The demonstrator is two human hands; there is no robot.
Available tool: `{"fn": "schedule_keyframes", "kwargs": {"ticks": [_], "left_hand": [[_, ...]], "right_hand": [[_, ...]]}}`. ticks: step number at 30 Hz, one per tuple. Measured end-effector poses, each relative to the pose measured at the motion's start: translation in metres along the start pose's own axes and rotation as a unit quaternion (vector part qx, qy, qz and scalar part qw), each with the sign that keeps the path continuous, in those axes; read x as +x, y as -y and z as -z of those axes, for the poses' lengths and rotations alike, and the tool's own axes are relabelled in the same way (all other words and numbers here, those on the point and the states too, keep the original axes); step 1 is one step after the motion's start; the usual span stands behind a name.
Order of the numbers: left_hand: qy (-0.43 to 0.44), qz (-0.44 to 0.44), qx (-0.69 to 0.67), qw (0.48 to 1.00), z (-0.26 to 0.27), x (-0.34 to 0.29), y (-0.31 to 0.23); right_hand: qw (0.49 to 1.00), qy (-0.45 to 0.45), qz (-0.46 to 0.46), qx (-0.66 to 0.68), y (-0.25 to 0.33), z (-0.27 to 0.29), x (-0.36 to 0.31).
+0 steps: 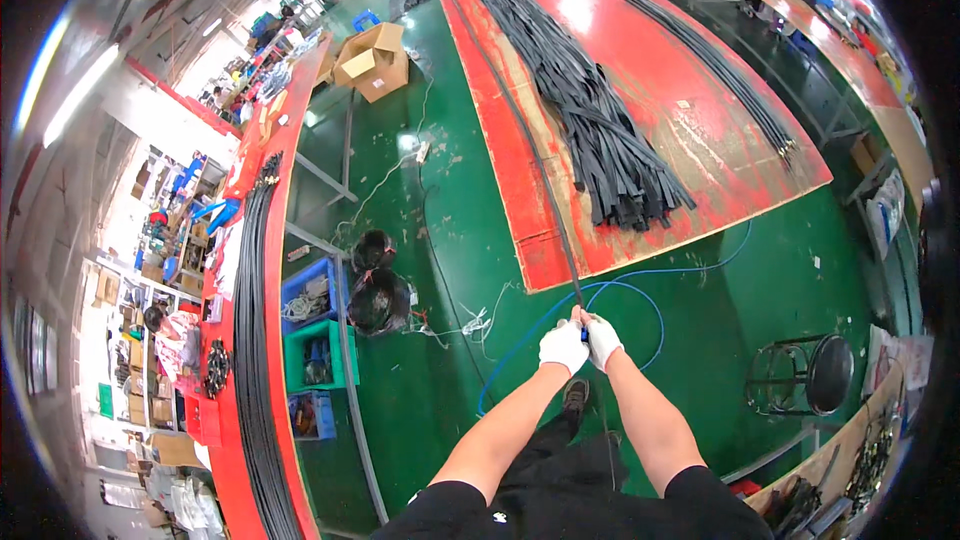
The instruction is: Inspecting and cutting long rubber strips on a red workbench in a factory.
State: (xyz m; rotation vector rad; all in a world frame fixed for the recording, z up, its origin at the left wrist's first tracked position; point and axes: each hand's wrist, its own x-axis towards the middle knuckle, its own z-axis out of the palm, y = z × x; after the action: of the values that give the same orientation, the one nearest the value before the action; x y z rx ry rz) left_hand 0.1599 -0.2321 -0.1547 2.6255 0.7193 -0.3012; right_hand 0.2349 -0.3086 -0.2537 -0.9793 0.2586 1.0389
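- The long red table (690, 110) runs from the centre toward twelve o'clock, standing on the green floor (470, 240).
- A pile of black strips (590, 110) lies along the table's middle; a thinner bundle of black cables (720, 70) follows its edge toward two o'clock.
- A second red bench (285, 140) with black cables curves along nine o'clock, with blue and green bins (315, 325) beside it.
- A black stool (815, 375) stands at four o'clock.
- One long black hose (530, 160) runs from the hands up the table's near edge toward twelve o'clock.
- The left hand (563, 346) and right hand (603, 340), both in white gloves, are closed round the hose's near end, touching each other, just below centre.
- The step looks like drawing the hose off the table lengthwise; the next move likely calls for a steady, straight pull, clear of the blue tube (620, 290) on the floor.
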Motion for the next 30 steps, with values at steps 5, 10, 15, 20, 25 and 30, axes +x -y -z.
{"fn": "schedule_keyframes", "kwargs": {"ticks": [5,10,15,20,25,30], "left_hand": [[-0.002,-0.026,-0.018,1.000,0.016,0.007,0.002],[-0.021,0.013,-0.029,0.999,0.020,0.022,0.012],[-0.012,-0.006,-0.040,0.999,0.019,0.038,0.022],[-0.006,0.004,-0.004,1.000,0.029,0.037,0.016],[0.022,0.006,0.010,1.000,0.041,0.039,0.010],[0.021,0.005,0.011,1.000,0.041,0.046,0.012]], "right_hand": [[0.998,-0.031,0.018,-0.042,0.015,-0.010,0.005],[0.998,-0.020,0.040,-0.036,0.036,-0.036,0.005],[0.990,-0.028,0.056,-0.129,0.034,-0.017,0.027],[0.994,-0.052,0.070,-0.066,0.026,-0.032,0.030],[0.996,-0.057,0.053,-0.054,0.028,-0.035,0.028],[0.995,-0.068,0.047,-0.064,0.029,-0.036,0.031]]}}
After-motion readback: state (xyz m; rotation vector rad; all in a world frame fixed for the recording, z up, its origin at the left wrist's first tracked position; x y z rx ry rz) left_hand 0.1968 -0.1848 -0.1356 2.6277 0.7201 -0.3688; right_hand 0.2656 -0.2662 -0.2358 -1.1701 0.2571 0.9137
